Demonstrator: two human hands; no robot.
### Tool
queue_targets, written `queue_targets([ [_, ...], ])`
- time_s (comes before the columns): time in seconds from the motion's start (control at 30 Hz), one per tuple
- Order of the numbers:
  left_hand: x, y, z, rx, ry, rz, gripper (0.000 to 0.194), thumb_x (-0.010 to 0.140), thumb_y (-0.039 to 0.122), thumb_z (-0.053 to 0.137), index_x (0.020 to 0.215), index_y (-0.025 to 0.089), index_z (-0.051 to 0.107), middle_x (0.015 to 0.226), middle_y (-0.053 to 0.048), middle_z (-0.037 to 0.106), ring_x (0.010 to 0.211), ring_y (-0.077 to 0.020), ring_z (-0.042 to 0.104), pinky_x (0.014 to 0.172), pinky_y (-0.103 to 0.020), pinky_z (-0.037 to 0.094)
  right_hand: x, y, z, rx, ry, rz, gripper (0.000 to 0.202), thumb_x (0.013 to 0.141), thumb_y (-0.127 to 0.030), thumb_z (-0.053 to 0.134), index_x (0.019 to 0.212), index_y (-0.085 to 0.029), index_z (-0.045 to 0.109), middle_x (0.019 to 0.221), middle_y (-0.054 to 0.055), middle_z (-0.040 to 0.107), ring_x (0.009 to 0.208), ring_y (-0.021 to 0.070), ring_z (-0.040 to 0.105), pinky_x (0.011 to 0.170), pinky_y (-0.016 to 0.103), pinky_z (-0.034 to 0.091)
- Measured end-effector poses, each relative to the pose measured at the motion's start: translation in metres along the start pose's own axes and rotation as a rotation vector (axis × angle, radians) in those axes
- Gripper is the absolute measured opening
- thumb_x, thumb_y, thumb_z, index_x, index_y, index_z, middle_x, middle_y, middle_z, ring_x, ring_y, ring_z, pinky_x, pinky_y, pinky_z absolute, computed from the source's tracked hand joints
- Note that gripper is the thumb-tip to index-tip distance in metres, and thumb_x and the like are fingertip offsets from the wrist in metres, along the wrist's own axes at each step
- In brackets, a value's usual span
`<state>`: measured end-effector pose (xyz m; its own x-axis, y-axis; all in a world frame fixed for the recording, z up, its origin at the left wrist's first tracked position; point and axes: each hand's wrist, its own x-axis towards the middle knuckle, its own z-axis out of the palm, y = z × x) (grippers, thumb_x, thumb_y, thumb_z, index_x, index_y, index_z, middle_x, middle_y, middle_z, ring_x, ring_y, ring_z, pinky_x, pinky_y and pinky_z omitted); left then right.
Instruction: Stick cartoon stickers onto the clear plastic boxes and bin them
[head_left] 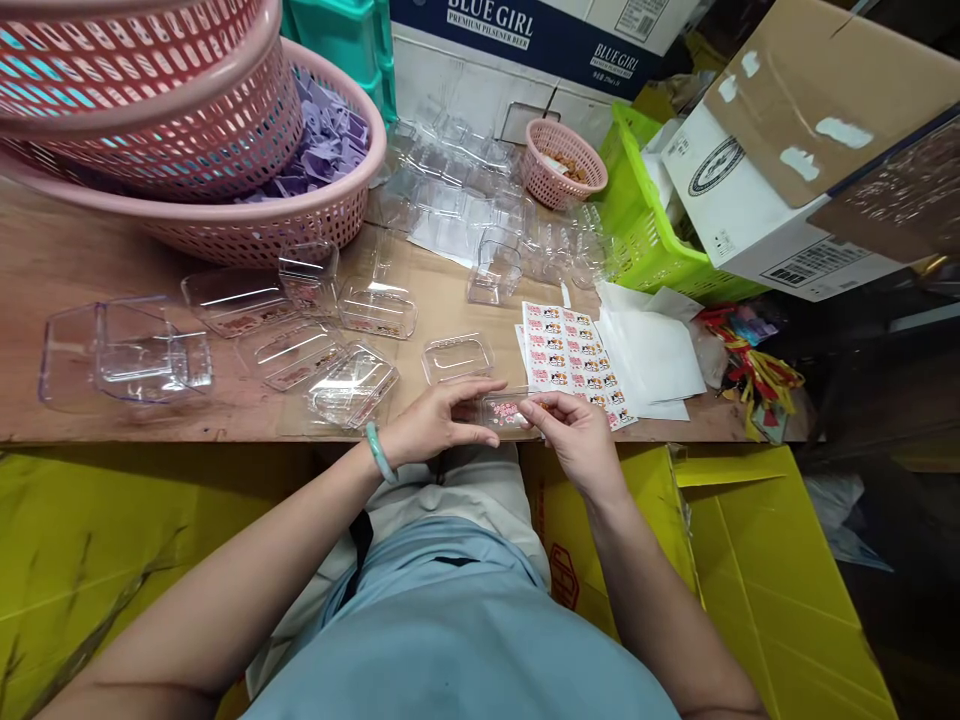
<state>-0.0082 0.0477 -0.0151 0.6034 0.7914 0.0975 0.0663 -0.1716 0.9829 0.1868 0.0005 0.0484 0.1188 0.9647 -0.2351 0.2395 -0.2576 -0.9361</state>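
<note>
My left hand (439,420) grips the left end of a small clear plastic box (491,395) at the table's front edge, thumb below and fingers above. Across the face of this box lies a sticker (506,410) with pink lettering. My right hand (574,430) pinches the sticker's right end between thumb and fingertips. How much of the sticker touches the plastic I cannot tell. Just behind my right hand is a sheet of cat stickers (570,350). A clear lid (457,357) lies beyond my left hand, and several clear boxes (352,385) with stickers are grouped to its left.
Large pink baskets (247,225) with purple pieces stand back left. More clear plastic trays (457,160) lie at the back, beside a small pink basket (564,165). A green crate (645,230) and a cardboard box (757,200) rise on the right, near white paper (652,350).
</note>
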Motion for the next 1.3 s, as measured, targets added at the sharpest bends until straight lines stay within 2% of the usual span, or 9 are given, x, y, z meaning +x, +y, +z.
queue_targets([
  [0.47, 0.0, 0.0, 0.0, 0.019, 0.003, -0.001, 0.067, 0.069, 0.039, 0.077, 0.131, 0.022, 0.056, 0.135, -0.011, 0.058, 0.126, -0.0268, 0.053, 0.104, -0.039, 0.045, 0.0, 0.005, 0.001, -0.034, 0.018, -0.033, 0.029, 0.072, -0.044, 0.074, 0.079, -0.017, 0.072, 0.064, 0.001, 0.067, 0.054, 0.0115, 0.055, 0.05, 0.023, 0.042],
  [0.73, 0.001, 0.004, 0.001, -0.074, -0.005, -0.063, 0.069, 0.067, 0.038, 0.079, 0.13, 0.02, 0.057, 0.135, -0.011, 0.057, 0.122, -0.0259, 0.056, 0.099, -0.036, 0.049, 0.0, 0.006, 0.003, -0.07, 0.031, -0.061, 0.026, 0.075, -0.042, 0.072, 0.08, -0.017, 0.072, 0.065, 0.001, 0.067, 0.055, 0.0115, 0.054, 0.052, 0.023, 0.041],
  [0.83, 0.002, 0.006, 0.007, -0.13, 0.042, -0.106, 0.06, 0.072, 0.04, 0.075, 0.125, 0.018, 0.06, 0.129, -0.011, 0.061, 0.113, -0.0242, 0.061, 0.096, -0.036, 0.05, 0.0, 0.006, 0.004, -0.127, 0.04, -0.084, 0.027, 0.077, -0.043, 0.07, 0.082, -0.016, 0.072, 0.065, 0.001, 0.067, 0.055, 0.0119, 0.054, 0.052, 0.023, 0.04],
  [0.97, 0.002, 0.012, 0.016, -0.188, 0.119, -0.177, 0.051, 0.079, 0.043, 0.067, 0.121, 0.014, 0.061, 0.113, -0.012, 0.068, 0.092, -0.0207, 0.067, 0.083, -0.034, 0.056, -0.004, 0.005, 0.007, -0.305, 0.078, -0.2, 0.024, 0.085, -0.039, 0.062, 0.082, -0.017, 0.071, 0.069, 0.002, 0.069, 0.056, 0.0127, 0.057, 0.054, 0.023, 0.043],
  [1.13, 0.002, 0.015, 0.022, -0.214, 0.164, -0.183, 0.051, 0.076, 0.041, 0.07, 0.116, 0.011, 0.062, 0.111, -0.013, 0.068, 0.098, -0.0234, 0.066, 0.087, -0.036, 0.056, -0.012, 0.01, 0.015, -0.6, 0.245, -0.483, 0.018, 0.091, -0.028, 0.054, 0.086, -0.019, 0.07, 0.083, 0.005, 0.073, 0.072, 0.0166, 0.065, 0.071, 0.027, 0.047],
  [1.3, 0.003, 0.014, 0.021, -0.243, 0.162, -0.184, 0.051, 0.076, 0.04, 0.069, 0.117, 0.011, 0.061, 0.114, -0.013, 0.067, 0.101, -0.0231, 0.066, 0.092, -0.039, 0.054, -0.01, 0.024, 0.018, -0.723, 0.264, -0.488, 0.021, 0.094, -0.032, 0.049, 0.087, -0.022, 0.067, 0.079, 0.007, 0.068, 0.072, 0.0194, 0.062, 0.072, 0.03, 0.045],
])
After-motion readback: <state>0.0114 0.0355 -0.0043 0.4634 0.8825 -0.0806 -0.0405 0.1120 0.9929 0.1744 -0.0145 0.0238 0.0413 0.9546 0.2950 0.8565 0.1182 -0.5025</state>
